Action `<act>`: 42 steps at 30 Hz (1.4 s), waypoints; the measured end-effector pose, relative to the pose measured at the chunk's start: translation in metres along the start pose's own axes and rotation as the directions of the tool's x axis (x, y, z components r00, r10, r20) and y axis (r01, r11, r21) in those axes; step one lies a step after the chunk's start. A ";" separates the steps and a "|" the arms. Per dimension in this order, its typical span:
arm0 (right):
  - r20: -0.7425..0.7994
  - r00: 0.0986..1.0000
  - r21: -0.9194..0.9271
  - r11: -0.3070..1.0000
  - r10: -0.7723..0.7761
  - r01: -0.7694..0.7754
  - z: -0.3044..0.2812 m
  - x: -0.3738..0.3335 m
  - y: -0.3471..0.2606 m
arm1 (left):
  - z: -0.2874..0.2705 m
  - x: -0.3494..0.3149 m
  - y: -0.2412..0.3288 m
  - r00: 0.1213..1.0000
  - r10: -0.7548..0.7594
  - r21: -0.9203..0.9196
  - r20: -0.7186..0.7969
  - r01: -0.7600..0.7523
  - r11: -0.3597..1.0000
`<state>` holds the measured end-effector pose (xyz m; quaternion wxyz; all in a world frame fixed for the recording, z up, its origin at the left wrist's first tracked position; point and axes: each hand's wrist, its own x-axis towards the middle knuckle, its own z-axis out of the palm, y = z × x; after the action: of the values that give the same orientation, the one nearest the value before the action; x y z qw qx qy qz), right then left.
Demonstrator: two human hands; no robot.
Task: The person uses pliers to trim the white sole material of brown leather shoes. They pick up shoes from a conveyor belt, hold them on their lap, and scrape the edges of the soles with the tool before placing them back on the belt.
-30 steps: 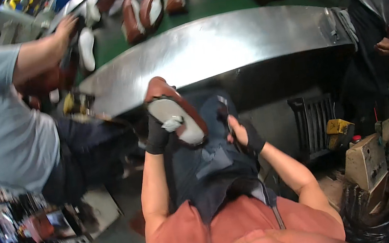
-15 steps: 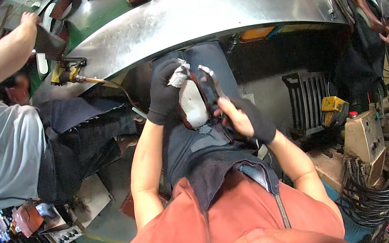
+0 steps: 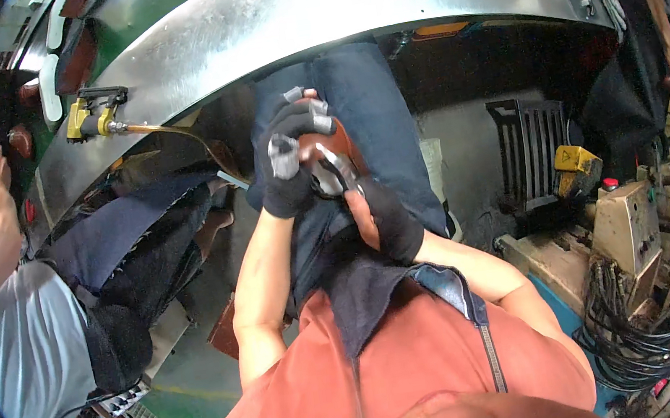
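A brown leather shoe lies over my thighs, part of its pale underside visible between my hands. My left hand, in a dark glove with grey-wrapped fingertips, is closed round the shoe's left side. In my right hand, also gloved but with the thumb bare, is a metal tool that looks like pincers. Its bright tip is at the shoe, close to my left thumb. Motion blurs the tip, so I cannot tell whether it grips the leather.
A curved metal bench runs in front of my knees. On its left end lies a yellow air stapler with a hose. Co-workers sit to my left and far right. A machine control box and black cables stand at the right.
The shoe has turned, showing more brown leather and less pale underside. My right hand has brought the tool inward onto it. The left co-worker's arm has moved down and left.
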<state>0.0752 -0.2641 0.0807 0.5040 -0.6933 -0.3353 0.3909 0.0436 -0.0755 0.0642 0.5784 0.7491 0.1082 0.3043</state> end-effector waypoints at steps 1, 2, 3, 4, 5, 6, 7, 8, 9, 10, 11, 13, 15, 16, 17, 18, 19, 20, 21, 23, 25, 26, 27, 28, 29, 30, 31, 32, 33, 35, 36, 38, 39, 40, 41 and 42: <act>0.074 0.997 -0.031 0.999 -0.037 0.039 -0.005 0.001 0.007 | -0.002 -0.005 0.000 0.997 0.072 -0.090 0.013 -0.071 0.993; 0.139 0.987 -0.056 0.995 -0.075 0.084 -0.009 0.002 0.013 | -0.009 -0.009 0.005 0.992 0.101 -0.016 0.081 -0.100 0.995; 0.255 0.965 -0.129 0.987 -0.060 0.096 -0.014 -0.010 0.034 | -0.012 -0.017 0.018 0.981 0.099 0.037 0.167 -0.107 0.994; 0.321 0.945 -0.172 0.977 -0.067 0.128 -0.018 -0.026 0.047 | -0.003 -0.039 0.031 0.966 -0.256 -0.100 0.037 0.259 0.961; 0.407 0.910 -0.201 0.964 -0.079 0.174 -0.020 -0.041 0.063 | 0.003 -0.046 0.045 0.801 -0.596 -0.370 0.058 0.571 0.733; 0.466 0.873 -0.202 0.943 -0.145 0.265 -0.026 -0.047 0.073 | 0.007 -0.054 0.061 0.515 -0.855 -0.648 0.055 0.670 0.362; 0.515 0.832 -0.195 0.916 -0.207 0.349 -0.029 -0.054 0.081 | 0.008 -0.057 0.064 0.528 -0.847 -0.536 0.055 0.731 0.421; 0.497 0.826 -0.199 0.891 -0.266 0.407 -0.030 -0.060 0.088 | 0.009 -0.057 0.065 0.542 -0.838 -0.414 0.060 0.778 0.473; 0.474 0.815 -0.213 0.854 -0.334 0.474 -0.032 -0.063 0.091 | 0.009 -0.059 0.064 0.593 -0.803 -0.296 0.060 0.778 0.553; 0.449 0.799 -0.229 0.812 -0.400 0.536 -0.033 -0.065 0.094 | 0.011 -0.061 0.060 0.554 -0.830 -0.354 0.066 0.791 0.499; 0.449 0.809 -0.220 0.830 -0.380 0.512 -0.033 -0.068 0.096 | 0.015 -0.063 0.052 0.513 -0.855 -0.409 0.077 0.798 0.442; 0.451 0.817 -0.216 0.845 -0.358 0.490 -0.040 -0.064 0.094 | 0.018 -0.070 0.029 0.654 -0.749 -0.494 0.106 0.689 0.531; 0.458 0.809 -0.195 0.846 -0.369 0.496 -0.046 -0.054 0.089 | 0.019 -0.094 -0.016 0.858 -0.495 -0.590 0.138 0.472 0.655; 0.483 0.812 -0.218 0.854 -0.326 0.472 -0.049 -0.046 0.078 | 0.021 -0.099 -0.037 0.905 -0.389 -0.660 0.172 0.399 0.637; 0.440 0.865 -0.245 0.895 -0.240 0.373 -0.055 -0.038 0.052 | 0.020 -0.086 -0.047 0.892 -0.418 -0.635 0.170 0.424 0.646; 0.390 0.909 -0.266 0.926 -0.150 0.267 -0.062 -0.030 0.028 | 0.018 -0.073 -0.055 0.875 -0.449 -0.613 0.180 0.456 0.645; 0.337 0.940 -0.273 0.949 -0.062 0.160 -0.069 -0.021 0.002 | 0.014 -0.064 -0.056 0.845 -0.499 -0.591 0.194 0.507 0.628; 0.225 0.970 -0.176 0.983 0.089 -0.049 -0.071 -0.003 -0.041 | 0.009 -0.059 -0.051 0.804 -0.557 -0.567 0.209 0.563 0.601; 0.288 0.883 -0.062 0.927 0.371 -0.369 -0.077 0.004 -0.038 | 0.006 -0.048 -0.039 0.771 -0.595 -0.544 0.227 0.608 0.579; 0.209 0.885 0.046 0.900 0.416 -0.434 -0.079 0.038 -0.024 | 0.033 -0.028 0.006 0.840 -0.543 -0.223 -0.008 0.528 0.820; 0.201 0.863 0.148 0.856 0.464 -0.495 -0.086 0.071 0.025 | 0.053 -0.033 -0.013 0.887 -0.460 0.371 -0.035 0.439 0.818; 0.250 0.865 0.176 0.858 0.436 -0.483 -0.091 0.079 0.022 | 0.061 -0.050 -0.032 0.893 -0.419 0.693 -0.163 0.406 0.596; 0.292 0.864 0.208 0.854 0.410 -0.476 -0.097 0.083 0.019 | 0.050 -0.047 -0.035 0.833 -0.546 0.461 -0.089 0.520 0.719; 0.278 0.840 0.227 0.818 0.466 -0.528 -0.102 0.086 0.018 | 0.024 -0.044 -0.041 0.766 -0.642 0.199 0.025 0.626 0.754; 0.272 0.809 0.241 0.777 0.521 -0.582 -0.104 0.087 0.016 | 0.008 -0.044 -0.045 0.696 -0.699 -0.070 0.161 0.715 0.696; 0.273 0.768 0.252 0.728 0.579 -0.638 -0.102 0.084 0.013 | 0.012 -0.053 -0.049 0.739 -0.667 -0.020 0.098 0.671 0.741; 0.280 0.824 0.304 0.769 0.492 -0.563 -0.105 0.083 0.004 | 0.017 -0.057 -0.052 0.781 -0.624 0.040 0.037 0.622 0.782; 0.308 0.894 0.216 0.892 0.324 -0.398 -0.113 0.084 0.013 | 0.042 -0.071 -0.058 0.875 -0.475 0.158 -0.096 0.485 0.860; 0.346 0.926 0.134 0.968 0.153 -0.210 -0.123 0.081 0.023 | 0.064 -0.080 -0.057 0.934 -0.296 0.290 -0.198 0.344 0.893; 0.289 0.929 -0.437 0.895 0.232 -0.087 -0.139 0.080 0.022 | 0.072 -0.074 -0.047 0.941 -0.270 0.332 -0.203 0.325 0.885; 0.324 0.905 -0.622 0.783 0.274 -0.014 -0.135 0.081 0.002 | 0.071 -0.075 -0.050 0.950 -0.267 0.384 -0.159 0.309 0.870; 0.318 0.946 -0.809 0.538 0.062 0.237 -0.118 0.072 -0.011 | 0.073 -0.081 -0.047 0.953 -0.282 0.479 -0.108 0.298 0.825; 0.274 0.962 -0.880 0.407 0.013 0.245 -0.112 0.072 -0.017 | 0.068 -0.077 -0.047 0.961 -0.270 0.463 -0.064 0.269 0.845; 0.264 0.964 -0.861 0.444 -0.025 0.248 -0.115 0.071 -0.007 | 0.063 -0.073 -0.048 0.968 -0.250 0.437 -0.005 0.227 0.870; 0.254 0.965 -0.841 0.479 -0.063 0.253 -0.120 0.071 0.014 | 0.060 -0.067 -0.048 0.972 -0.228 0.408 0.053 0.188 0.893; 0.252 0.963 -0.817 0.511 -0.100 0.267 -0.124 0.071 0.029 | 0.063 -0.054 -0.040 0.941 -0.337 0.096 -0.012 0.337 0.937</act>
<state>0.2195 -0.2648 0.0617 0.1137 -0.7737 -0.5960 0.1826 0.0450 -0.1410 0.0002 0.5853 0.7474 0.2479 0.1934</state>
